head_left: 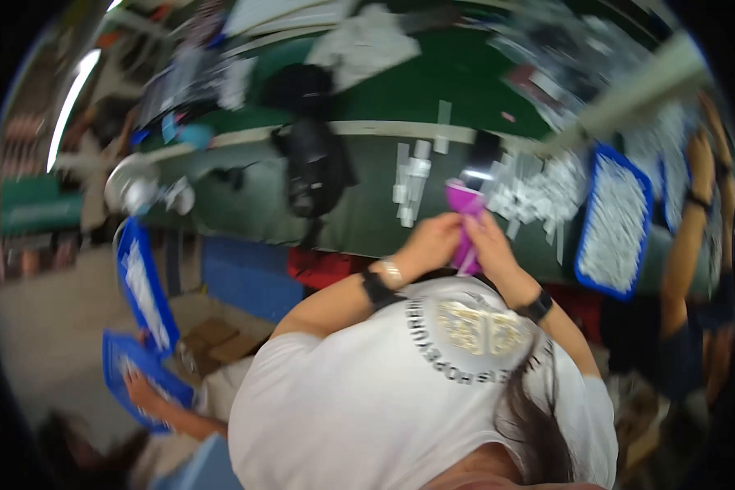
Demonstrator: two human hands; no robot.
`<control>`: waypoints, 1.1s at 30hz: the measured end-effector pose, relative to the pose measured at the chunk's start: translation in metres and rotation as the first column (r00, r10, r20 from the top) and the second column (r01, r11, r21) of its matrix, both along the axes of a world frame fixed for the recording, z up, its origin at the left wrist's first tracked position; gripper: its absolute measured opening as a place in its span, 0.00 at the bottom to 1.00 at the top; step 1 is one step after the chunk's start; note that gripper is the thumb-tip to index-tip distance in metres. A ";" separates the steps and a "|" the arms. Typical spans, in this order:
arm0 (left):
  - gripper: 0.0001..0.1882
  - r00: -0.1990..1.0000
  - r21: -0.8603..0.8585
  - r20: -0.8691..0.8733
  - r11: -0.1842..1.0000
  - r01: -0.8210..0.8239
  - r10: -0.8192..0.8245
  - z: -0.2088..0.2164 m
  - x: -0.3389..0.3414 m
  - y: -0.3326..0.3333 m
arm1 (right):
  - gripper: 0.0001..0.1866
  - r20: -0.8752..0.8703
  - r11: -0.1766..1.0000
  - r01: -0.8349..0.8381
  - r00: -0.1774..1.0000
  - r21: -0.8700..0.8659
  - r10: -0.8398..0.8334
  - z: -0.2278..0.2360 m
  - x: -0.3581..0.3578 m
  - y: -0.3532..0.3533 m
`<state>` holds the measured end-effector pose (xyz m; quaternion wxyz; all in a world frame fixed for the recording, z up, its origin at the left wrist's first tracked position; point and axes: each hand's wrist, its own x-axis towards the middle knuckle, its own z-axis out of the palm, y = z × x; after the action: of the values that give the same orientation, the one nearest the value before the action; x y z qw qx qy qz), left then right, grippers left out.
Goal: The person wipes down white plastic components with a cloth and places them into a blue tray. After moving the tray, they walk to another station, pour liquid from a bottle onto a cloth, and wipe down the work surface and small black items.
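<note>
The left hand (pixel 434 242) and the right hand (pixel 492 245) were close together in front of the person's chest, at the near edge of the green tabletop (pixel 241 208). Both hands were closed on a purple thing (pixel 464 198), which was between them, with its wide top poking out past the fingers. It was too blurry to tell just how each finger sat. Just past the purple thing was a black thing (pixel 483 149) with a bright shine on it. To the right lay a messy heap of white bits (pixel 541 189), and then a blue tray (pixel 649 204) full of white bits. On the left lay some white strips (pixel 415 173), and farther left a black bag (pixel 314 167). At the far right were another person's arms (pixel 684 224), near more white bits
</note>
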<state>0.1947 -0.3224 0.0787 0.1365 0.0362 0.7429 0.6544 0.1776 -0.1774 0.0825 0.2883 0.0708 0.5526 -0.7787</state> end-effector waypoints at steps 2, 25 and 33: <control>0.10 0.985 -0.268 -0.120 0.959 0.086 -0.122 0.000 -0.004 0.007 | 0.15 0.006 0.993 0.112 0.994 0.044 -0.112 -0.003 0.000 0.001; 0.08 0.885 0.587 0.076 0.697 -0.412 0.459 0.043 -0.004 -0.012 | 0.13 -0.043 0.981 -0.192 0.980 0.037 0.194 -0.002 0.001 0.001; 0.07 0.936 0.575 0.145 0.743 -0.343 0.320 0.009 0.010 -0.013 | 0.16 -0.014 0.978 -0.207 0.978 -0.031 0.206 -0.016 0.007 0.004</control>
<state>0.2051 -0.3351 0.0878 0.0137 -0.0679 0.4935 0.8670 0.1846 -0.1733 0.0663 0.3657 0.0042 0.5459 -0.7538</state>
